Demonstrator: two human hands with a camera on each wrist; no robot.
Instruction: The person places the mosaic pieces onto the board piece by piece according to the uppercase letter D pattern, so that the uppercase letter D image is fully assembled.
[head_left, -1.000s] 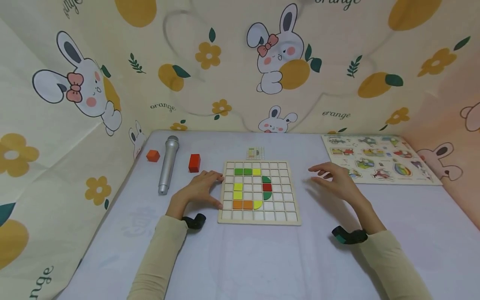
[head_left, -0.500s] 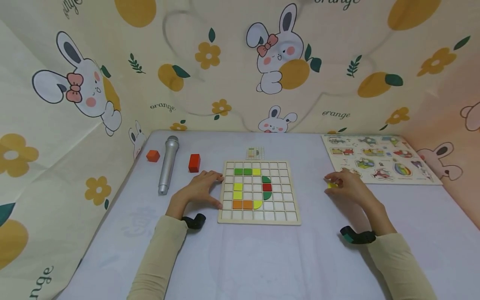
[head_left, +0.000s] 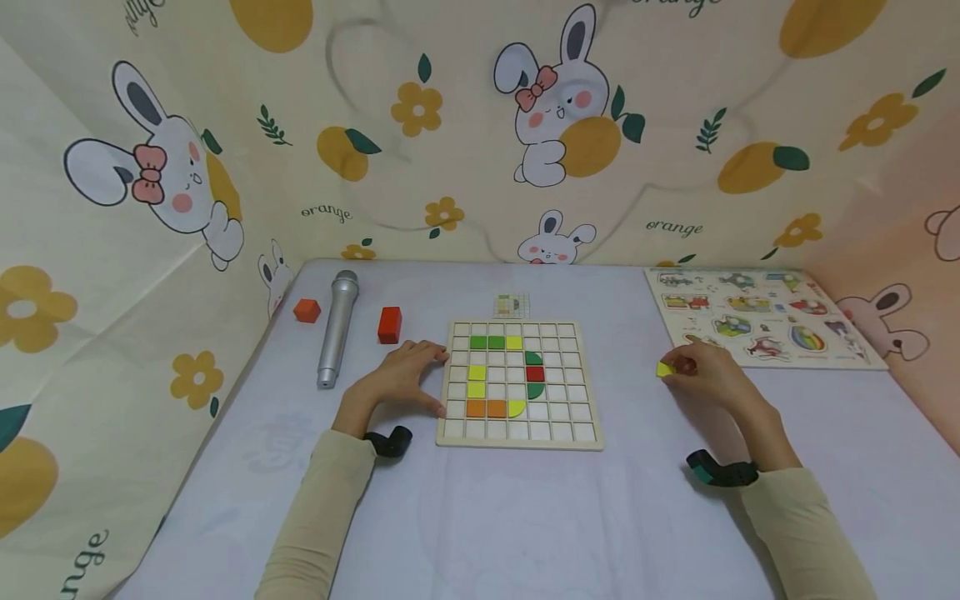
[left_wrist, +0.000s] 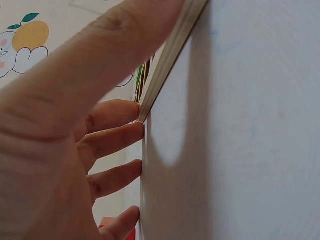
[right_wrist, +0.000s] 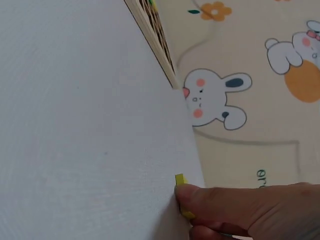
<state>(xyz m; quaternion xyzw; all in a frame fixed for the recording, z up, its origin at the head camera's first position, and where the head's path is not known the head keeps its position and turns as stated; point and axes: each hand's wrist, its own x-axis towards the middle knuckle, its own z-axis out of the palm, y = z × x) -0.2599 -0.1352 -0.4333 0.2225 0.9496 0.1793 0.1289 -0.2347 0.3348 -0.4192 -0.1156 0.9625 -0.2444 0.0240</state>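
Observation:
In the head view, a wooden grid board (head_left: pixel 519 439) lies in the middle of the table with green, yellow, orange and red tiles in some of its squares. My left hand (head_left: pixel 403 377) rests at its left side, thumb and fingers spread and fingertips right at the rim. The left wrist view shows the thumb along the board's wooden edge (left_wrist: pixel 172 47). To the right of the board, my right hand (head_left: pixel 705 375) pinches a small yellow tile (head_left: pixel 663 369) between thumb and fingers. That tile (right_wrist: pixel 180 179) also shows at the fingertips in the right wrist view.
A small pattern card (head_left: pixel 512 306) lies behind the board. Back left are a silver microphone (head_left: pixel 339 329), a red block (head_left: pixel 389 325) and a smaller orange-red block (head_left: pixel 307 311). A picture puzzle board (head_left: pixel 757 321) lies back right, just beyond my right hand. Printed cloth (head_left: pixel 450 150) walls the table.
My right hand has moved to the right, away from the board, and a yellow tile now shows in its pinch. My left hand stays at the board's left edge.

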